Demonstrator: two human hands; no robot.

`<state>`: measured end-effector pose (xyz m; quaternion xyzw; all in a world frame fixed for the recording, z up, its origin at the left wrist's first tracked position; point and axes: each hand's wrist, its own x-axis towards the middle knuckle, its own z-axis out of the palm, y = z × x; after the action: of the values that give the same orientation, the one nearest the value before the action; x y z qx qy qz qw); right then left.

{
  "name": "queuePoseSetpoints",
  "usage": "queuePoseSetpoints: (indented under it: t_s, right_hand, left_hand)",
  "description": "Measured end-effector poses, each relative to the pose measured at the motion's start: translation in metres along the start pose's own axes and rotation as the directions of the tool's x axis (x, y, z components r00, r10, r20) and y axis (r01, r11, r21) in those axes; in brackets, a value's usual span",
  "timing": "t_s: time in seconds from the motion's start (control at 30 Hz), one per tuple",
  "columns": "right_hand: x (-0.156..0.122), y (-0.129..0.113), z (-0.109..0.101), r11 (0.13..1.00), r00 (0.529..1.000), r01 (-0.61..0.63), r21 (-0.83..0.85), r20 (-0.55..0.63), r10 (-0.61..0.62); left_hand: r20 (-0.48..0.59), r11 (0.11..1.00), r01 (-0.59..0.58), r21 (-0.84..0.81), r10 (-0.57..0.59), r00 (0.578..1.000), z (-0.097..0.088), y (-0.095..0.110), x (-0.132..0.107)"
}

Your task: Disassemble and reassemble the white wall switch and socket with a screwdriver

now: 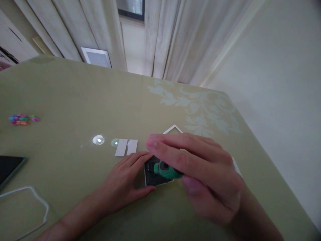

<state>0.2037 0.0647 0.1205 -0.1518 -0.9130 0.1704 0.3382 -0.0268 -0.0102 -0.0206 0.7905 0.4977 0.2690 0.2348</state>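
A dark square wall switch body (160, 182) with a pale rim lies on the table below me. My left hand (130, 179) grips its left side, fingers at the far edge and thumb at the near one. In my right hand (208, 174) is a screwdriver (167, 170) with a green handle, pointing left over the dark face. Its tip is too small to make out, so I cannot tell whether it sits in a screw. Two white rocker plates (121, 147) lie side by side just beyond my left hand. Behind my right hand shows a corner of a white frame (175, 127), mostly hidden.
Small colourful pieces (22, 119) lie in a cluster at the left. A dark flat device (11, 168) and a white cable (37, 197) occupy the near left. Curtains (190, 40) hang beyond the table's far edge, and a wall (283, 83) stands to the right.
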Motion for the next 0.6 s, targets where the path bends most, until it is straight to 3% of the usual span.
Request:
queuePoseSetpoints:
  t_s: [0.07,0.17,0.23,0.33,0.5,0.6]
  right_hand:
    - [-0.0004,0.003,0.001,1.0,1.0,0.003,-0.022,-0.026,-0.004]
    - [-0.002,0.0078,0.003,0.979,0.992,0.032,-0.2,-0.114,-0.055]
    - [-0.0026,0.0089,0.0031,0.985,0.993,0.02,-0.171,-0.109,-0.039]
    - [-0.0022,0.0081,0.0017,1.0,0.999,-0.013,0.004,-0.049,0.013]
    - [-0.0021,0.0069,-0.0003,0.977,0.995,0.013,-0.215,-0.09,-0.033]
    - [-0.0023,0.0055,-0.0013,0.993,0.997,-0.043,-0.112,-0.073,0.035]
  left_hand:
    - [0.031,1.0,-0.013,-0.01,0.013,0.999,0.0,-0.0013,-0.0007]
    - [0.023,0.999,-0.016,-0.029,0.017,1.0,-0.0008,-0.0019,-0.0006]
    - [0.022,1.0,-0.011,-0.024,0.012,1.0,-0.0015,-0.0017,-0.0003]
    - [0.043,1.0,-0.015,0.008,0.014,0.999,-0.0018,-0.0018,-0.0004]
    - [0.004,1.0,-0.021,0.01,0.021,1.0,-0.0019,-0.0015,-0.0009]
    - [0.004,1.0,-0.021,0.019,0.021,1.0,-0.0019,-0.0013,-0.0004]
